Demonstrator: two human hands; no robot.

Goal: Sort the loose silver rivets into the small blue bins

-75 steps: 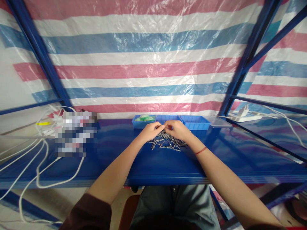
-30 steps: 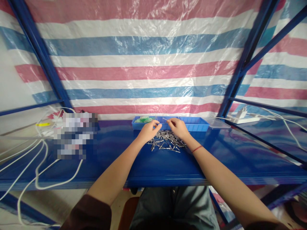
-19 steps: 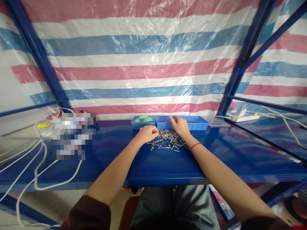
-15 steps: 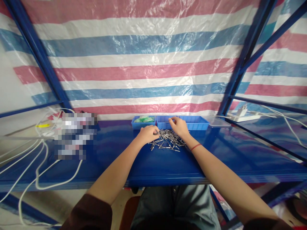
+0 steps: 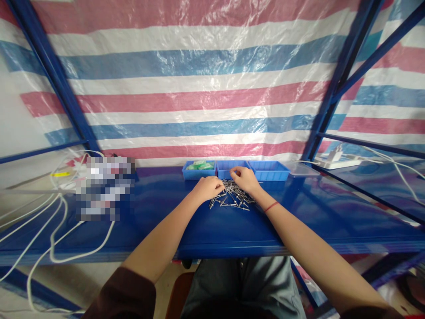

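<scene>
A loose pile of small silver rivets (image 5: 232, 197) lies on the blue shelf (image 5: 206, 226) in front of me. My left hand (image 5: 207, 187) rests on the pile's left edge, its fingers curled closed over some rivets. My right hand (image 5: 245, 178) sits at the far side of the pile with fingertips pinched together; what they hold is too small to make out. A red cord circles my right wrist. Right behind the hands stand three blue bins: the left bin (image 5: 198, 170) holds green pieces, the middle bin (image 5: 225, 167) and right bin (image 5: 270, 170) look blue inside.
White cables (image 5: 53, 230) loop over the shelf's left part beside a blurred patch. A clear lid (image 5: 303, 169) lies right of the bins, with a white power strip (image 5: 335, 160) beyond it. Blue frame posts rise on both sides before a striped tarp.
My right hand went out to the middle bin with a rivet, then came back down onto the pile. My left hand stayed at the pile's left edge, fingers curling in.
</scene>
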